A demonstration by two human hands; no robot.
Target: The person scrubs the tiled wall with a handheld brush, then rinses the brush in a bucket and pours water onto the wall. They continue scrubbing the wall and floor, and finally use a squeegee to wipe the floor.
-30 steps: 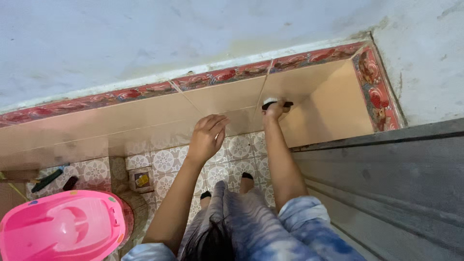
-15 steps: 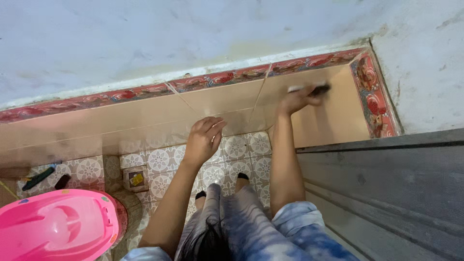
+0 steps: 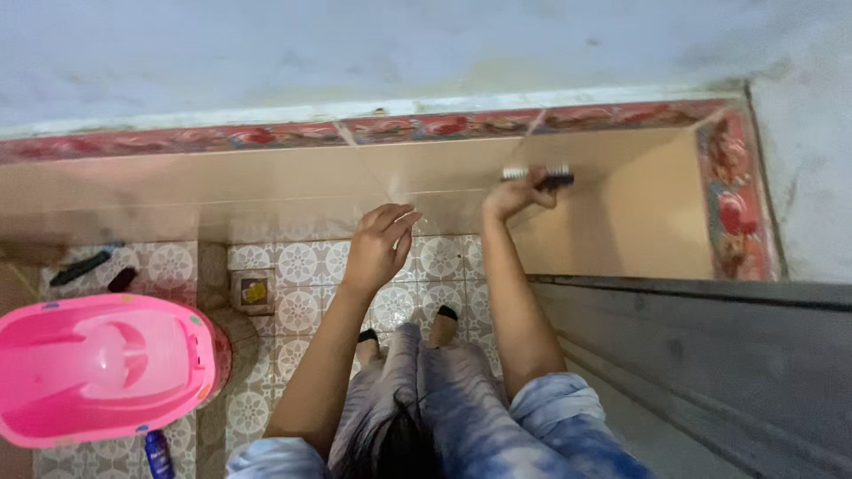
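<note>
your right hand [image 3: 515, 197] is clenched around a small dark-handled scrub brush with pale bristles [image 3: 537, 175], pressed against the glossy tan wall tiles [image 3: 426, 173] just below the red floral border strip [image 3: 444, 125], near the corner. that arm reaches out almost straight, wrist cocked upward. your left hand [image 3: 377, 244] is released, fingers loosely curled and spread, hovering before the lower tan tiles; i can't tell whether it touches them. the risk: the brush sits far out in your fingers, so a hard stroke on the slick tile could twist it loose. leaning this far over the patterned floor tiles [image 3: 302, 266], a foot could slide if they're wet.
</note>
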